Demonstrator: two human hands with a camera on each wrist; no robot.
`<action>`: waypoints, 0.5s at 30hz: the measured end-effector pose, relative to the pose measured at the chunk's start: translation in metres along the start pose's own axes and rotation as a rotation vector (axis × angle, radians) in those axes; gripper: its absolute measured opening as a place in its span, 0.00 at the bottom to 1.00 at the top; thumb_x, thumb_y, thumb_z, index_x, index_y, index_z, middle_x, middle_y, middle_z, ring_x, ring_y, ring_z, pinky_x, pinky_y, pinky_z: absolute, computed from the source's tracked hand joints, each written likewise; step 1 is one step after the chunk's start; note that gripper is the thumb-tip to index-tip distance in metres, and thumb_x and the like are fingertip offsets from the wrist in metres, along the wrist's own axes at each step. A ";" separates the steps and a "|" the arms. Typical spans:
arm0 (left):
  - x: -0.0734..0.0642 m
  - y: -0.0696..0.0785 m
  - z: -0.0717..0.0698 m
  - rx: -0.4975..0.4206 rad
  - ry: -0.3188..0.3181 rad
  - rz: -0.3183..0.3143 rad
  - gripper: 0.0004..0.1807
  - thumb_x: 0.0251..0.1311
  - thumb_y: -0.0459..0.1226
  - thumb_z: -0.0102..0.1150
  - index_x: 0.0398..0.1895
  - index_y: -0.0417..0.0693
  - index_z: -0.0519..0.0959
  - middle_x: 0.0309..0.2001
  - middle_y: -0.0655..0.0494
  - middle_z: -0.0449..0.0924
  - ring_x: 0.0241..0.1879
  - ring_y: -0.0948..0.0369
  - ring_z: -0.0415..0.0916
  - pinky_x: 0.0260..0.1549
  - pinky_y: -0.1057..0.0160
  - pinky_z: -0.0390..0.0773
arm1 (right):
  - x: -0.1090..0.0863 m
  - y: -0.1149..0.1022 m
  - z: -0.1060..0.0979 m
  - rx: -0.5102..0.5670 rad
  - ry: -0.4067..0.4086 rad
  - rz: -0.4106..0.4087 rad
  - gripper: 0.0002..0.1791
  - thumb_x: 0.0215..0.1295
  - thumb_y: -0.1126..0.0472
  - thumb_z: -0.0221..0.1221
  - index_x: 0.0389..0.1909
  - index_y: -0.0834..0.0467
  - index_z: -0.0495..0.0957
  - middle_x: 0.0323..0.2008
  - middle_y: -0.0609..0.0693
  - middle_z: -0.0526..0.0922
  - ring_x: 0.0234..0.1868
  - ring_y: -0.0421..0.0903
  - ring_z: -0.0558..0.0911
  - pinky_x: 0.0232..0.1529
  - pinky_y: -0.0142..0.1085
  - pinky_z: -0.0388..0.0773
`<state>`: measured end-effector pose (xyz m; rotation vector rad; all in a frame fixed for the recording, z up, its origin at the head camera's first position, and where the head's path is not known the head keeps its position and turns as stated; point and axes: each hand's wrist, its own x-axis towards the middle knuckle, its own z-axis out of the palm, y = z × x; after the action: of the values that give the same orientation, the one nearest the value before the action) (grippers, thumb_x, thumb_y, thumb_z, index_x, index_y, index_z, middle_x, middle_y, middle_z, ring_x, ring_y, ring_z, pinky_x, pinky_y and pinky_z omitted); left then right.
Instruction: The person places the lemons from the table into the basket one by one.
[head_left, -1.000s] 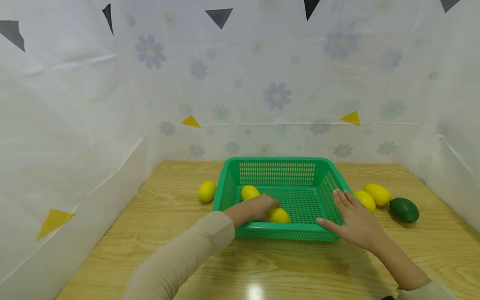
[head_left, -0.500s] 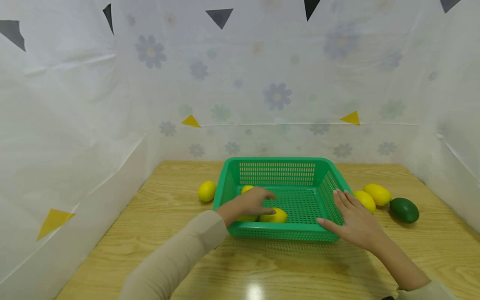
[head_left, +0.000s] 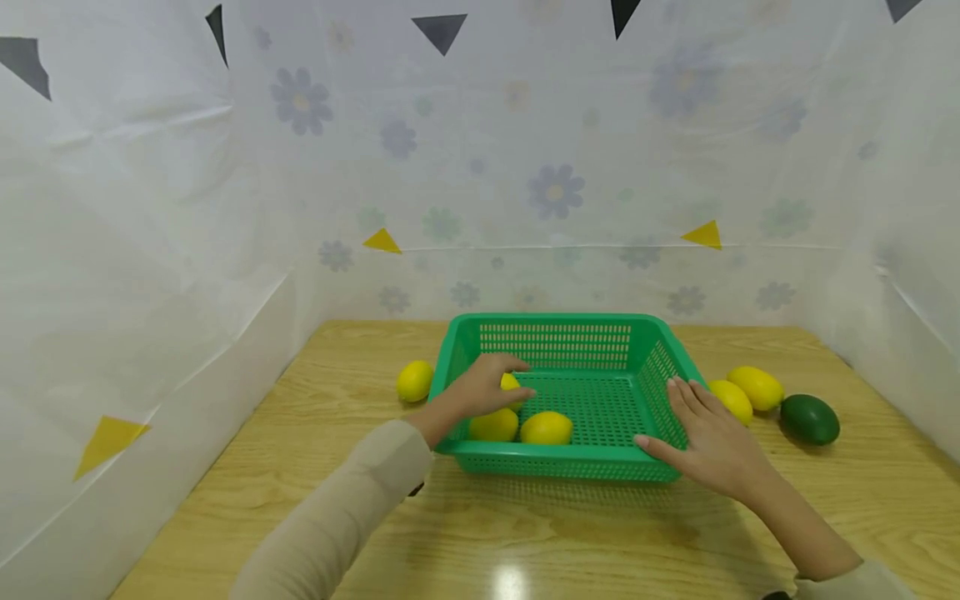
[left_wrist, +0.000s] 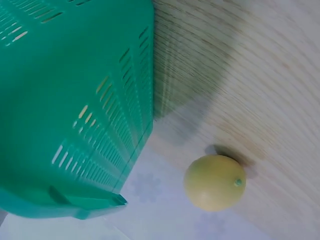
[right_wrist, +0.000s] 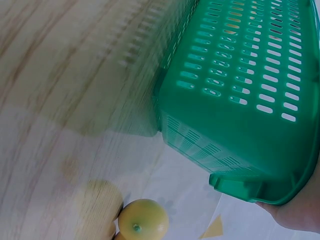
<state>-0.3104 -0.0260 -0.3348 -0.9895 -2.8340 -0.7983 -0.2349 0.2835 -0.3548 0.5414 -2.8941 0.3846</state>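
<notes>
A green plastic basket (head_left: pixel 570 451) with slotted walls stands on the table, three lemons in its left part. The front-middle lemon (head_left: pixel 547 428) lies by the front wall, with a second lemon (head_left: pixel 495 425) to its left. Over the basket's left side is my left hand (head_left: pixel 480 387), thumb and fingers spread apart, holding nothing. It partly hides the third lemon (head_left: pixel 511 390) behind it. My right hand (head_left: pixel 712 446) rests on the basket's right front corner, fingers straight along the right rim, thumb at the front rim.
Outside the basket, one lemon (head_left: pixel 415 382) lies on the left. Two more, a near lemon (head_left: pixel 730 402) and a far lemon (head_left: pixel 755 388), sit to the right beside a dark green oval fruit (head_left: pixel 809 419). White flowered sheeting (head_left: pixel 480 167) encloses the wooden table (head_left: pixel 570 533).
My left hand has come away from the lemon by the front wall and moved left and back, its fingers spreading. That lemon now lies slightly further left. My right hand stays put.
</notes>
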 end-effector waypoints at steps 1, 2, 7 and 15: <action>-0.001 -0.001 0.000 -0.004 0.008 -0.008 0.24 0.63 0.44 0.55 0.59 0.41 0.72 0.59 0.48 0.73 0.60 0.53 0.69 0.58 0.54 0.72 | 0.000 0.000 0.000 -0.001 0.000 -0.001 0.52 0.61 0.35 0.51 0.68 0.73 0.46 0.68 0.73 0.49 0.69 0.69 0.49 0.64 0.62 0.50; -0.001 -0.002 -0.001 -0.003 0.018 -0.015 0.25 0.63 0.44 0.55 0.60 0.41 0.71 0.60 0.48 0.73 0.61 0.53 0.68 0.58 0.54 0.71 | 0.000 0.000 0.000 -0.003 -0.001 -0.001 0.52 0.61 0.35 0.51 0.68 0.73 0.46 0.68 0.73 0.49 0.69 0.69 0.49 0.64 0.62 0.50; -0.005 -0.003 -0.006 -0.017 0.065 -0.030 0.25 0.62 0.42 0.56 0.60 0.40 0.71 0.60 0.46 0.72 0.61 0.51 0.69 0.58 0.52 0.71 | 0.000 0.000 0.000 -0.009 0.001 -0.001 0.52 0.61 0.35 0.51 0.68 0.73 0.46 0.68 0.73 0.49 0.69 0.69 0.49 0.64 0.62 0.51; -0.009 -0.009 -0.011 -0.019 0.207 -0.020 0.23 0.61 0.41 0.58 0.57 0.39 0.73 0.57 0.44 0.75 0.58 0.49 0.71 0.56 0.51 0.73 | 0.000 -0.001 -0.001 -0.004 0.006 -0.001 0.52 0.61 0.36 0.51 0.68 0.74 0.47 0.68 0.73 0.49 0.69 0.70 0.49 0.64 0.62 0.51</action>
<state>-0.3097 -0.0428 -0.3312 -0.8278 -2.6688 -0.8763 -0.2344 0.2827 -0.3538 0.5404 -2.8879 0.3794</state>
